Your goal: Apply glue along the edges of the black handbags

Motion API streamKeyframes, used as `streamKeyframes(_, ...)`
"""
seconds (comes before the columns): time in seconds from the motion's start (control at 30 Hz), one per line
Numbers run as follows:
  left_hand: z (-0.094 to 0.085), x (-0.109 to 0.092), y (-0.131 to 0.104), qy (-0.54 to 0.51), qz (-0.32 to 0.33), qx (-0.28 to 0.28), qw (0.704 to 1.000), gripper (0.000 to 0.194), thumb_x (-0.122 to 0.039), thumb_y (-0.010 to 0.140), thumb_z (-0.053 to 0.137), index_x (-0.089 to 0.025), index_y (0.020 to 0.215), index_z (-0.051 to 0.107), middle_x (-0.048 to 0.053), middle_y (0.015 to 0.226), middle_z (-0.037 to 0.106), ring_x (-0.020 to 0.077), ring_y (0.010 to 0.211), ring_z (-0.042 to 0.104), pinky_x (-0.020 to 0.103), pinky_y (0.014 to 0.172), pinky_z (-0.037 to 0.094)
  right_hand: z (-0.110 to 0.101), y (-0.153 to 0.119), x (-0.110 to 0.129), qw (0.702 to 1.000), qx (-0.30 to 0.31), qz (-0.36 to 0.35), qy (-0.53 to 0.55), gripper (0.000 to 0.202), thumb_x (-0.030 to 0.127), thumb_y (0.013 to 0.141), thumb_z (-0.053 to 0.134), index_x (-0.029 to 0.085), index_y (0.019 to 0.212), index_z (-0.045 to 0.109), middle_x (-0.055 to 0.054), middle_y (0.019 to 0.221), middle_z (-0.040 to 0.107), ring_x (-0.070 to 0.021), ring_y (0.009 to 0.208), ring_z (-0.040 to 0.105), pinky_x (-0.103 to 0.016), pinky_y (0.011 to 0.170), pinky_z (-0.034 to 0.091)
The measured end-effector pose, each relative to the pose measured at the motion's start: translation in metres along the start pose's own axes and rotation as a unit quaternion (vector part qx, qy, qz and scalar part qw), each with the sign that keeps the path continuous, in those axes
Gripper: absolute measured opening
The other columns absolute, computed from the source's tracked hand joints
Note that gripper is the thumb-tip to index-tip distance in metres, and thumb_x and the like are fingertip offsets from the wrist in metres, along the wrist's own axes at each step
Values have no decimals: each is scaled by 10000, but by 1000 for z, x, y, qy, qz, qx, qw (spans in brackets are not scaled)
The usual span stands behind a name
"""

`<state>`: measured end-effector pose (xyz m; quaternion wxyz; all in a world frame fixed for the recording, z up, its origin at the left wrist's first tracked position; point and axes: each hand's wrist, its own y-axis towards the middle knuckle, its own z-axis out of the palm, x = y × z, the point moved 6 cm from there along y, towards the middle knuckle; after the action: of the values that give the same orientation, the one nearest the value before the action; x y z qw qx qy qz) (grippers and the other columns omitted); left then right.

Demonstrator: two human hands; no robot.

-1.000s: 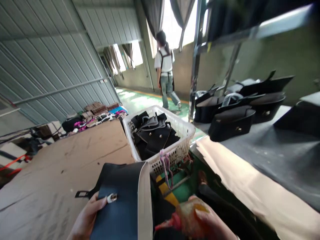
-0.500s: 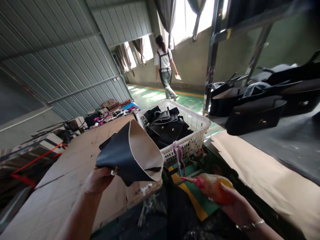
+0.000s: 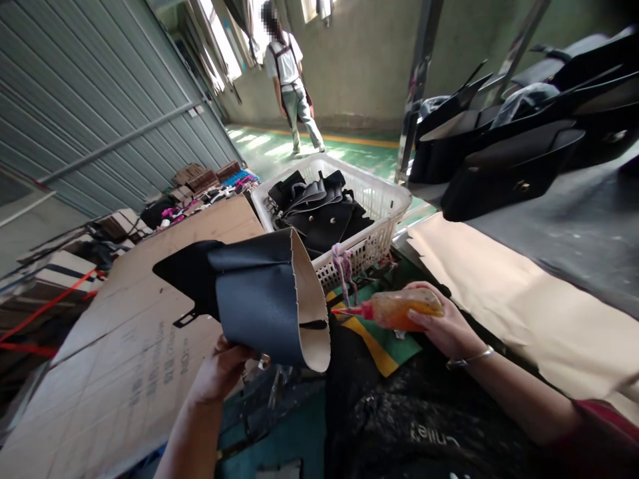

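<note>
My left hand [image 3: 227,369] grips the lower edge of a black leather bag body [image 3: 257,299], with the fingers partly behind it. The piece is curled into a tube. Its pale lining shows at the open end facing right, and a pointed black flap sticks out on the left. In my right hand [image 3: 444,326] lies a squeeze bottle [image 3: 399,309] of orange-yellow liquid, held sideways with the fingers around it. Its thin red nozzle points left, its tip close to the bag body's open rim; whether they touch I cannot tell.
Behind the bag body stands a white plastic basket [image 3: 384,243] of black leather pieces. Cardboard [image 3: 124,313] covers the surface on the left. Several black handbags [image 3: 509,173] stand on the right, near brown paper [image 3: 479,266]. A person [image 3: 292,80] is in the background, back turned.
The bag body has turned, so its flap now shows on the left. The bottle has come closer to its open rim and lies more level. The background person has walked farther off.
</note>
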<state>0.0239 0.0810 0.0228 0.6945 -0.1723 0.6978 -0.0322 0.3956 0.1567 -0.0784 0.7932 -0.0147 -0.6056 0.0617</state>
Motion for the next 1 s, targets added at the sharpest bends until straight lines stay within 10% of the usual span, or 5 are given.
streamKeyframes(0.67, 12, -5, 3, 39, -33, 1, 999, 70, -167, 492, 765, -203, 551, 760, 30, 540, 673, 165, 529, 592, 264, 583, 518, 8, 28, -19, 993, 110, 18, -48, 468, 394, 590, 864, 231, 922, 577, 10, 790, 594, -153, 663, 542, -249, 589, 462)
streamKeyframes(1.0, 1, 2, 5, 60, -28, -6, 998, 92, -208, 510, 798, -174, 587, 759, 68, 636, 710, 206, 649, 627, 289, 661, 510, 7, 33, -31, 997, 68, 36, 14, 528, 434, 549, 898, 238, 925, 583, 15, 792, 623, -151, 676, 560, -241, 608, 463)
